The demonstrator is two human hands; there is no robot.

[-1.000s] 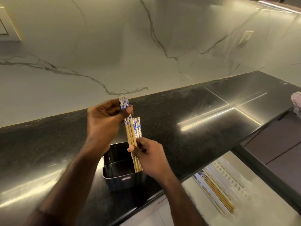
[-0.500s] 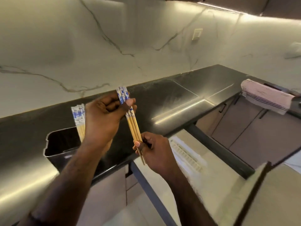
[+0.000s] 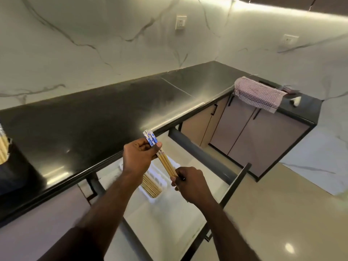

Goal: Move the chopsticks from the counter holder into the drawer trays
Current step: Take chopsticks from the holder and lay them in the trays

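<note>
A small bundle of wooden chopsticks (image 3: 166, 162) with blue-and-white tops is held over the open drawer (image 3: 190, 219). My left hand (image 3: 138, 159) pinches the patterned top end; my right hand (image 3: 190, 183) grips the plain lower end. Below them a white tray (image 3: 160, 180) in the drawer holds several chopsticks (image 3: 151, 186), partly hidden by my left arm. The black counter holder (image 3: 11, 170) sits at the far left edge with more chopsticks (image 3: 3, 147) standing in it.
The black counter (image 3: 105, 113) runs along a marble wall and turns a corner at the right. A checked cloth (image 3: 258, 94) hangs over the counter edge above the lower cabinet doors (image 3: 250, 136). The drawer's dark front panel (image 3: 233, 187) stands to my right.
The view has swung right and down, away from the holder. Both hands have carried the bundle from beside the holder out over the open drawer and its tray.
</note>
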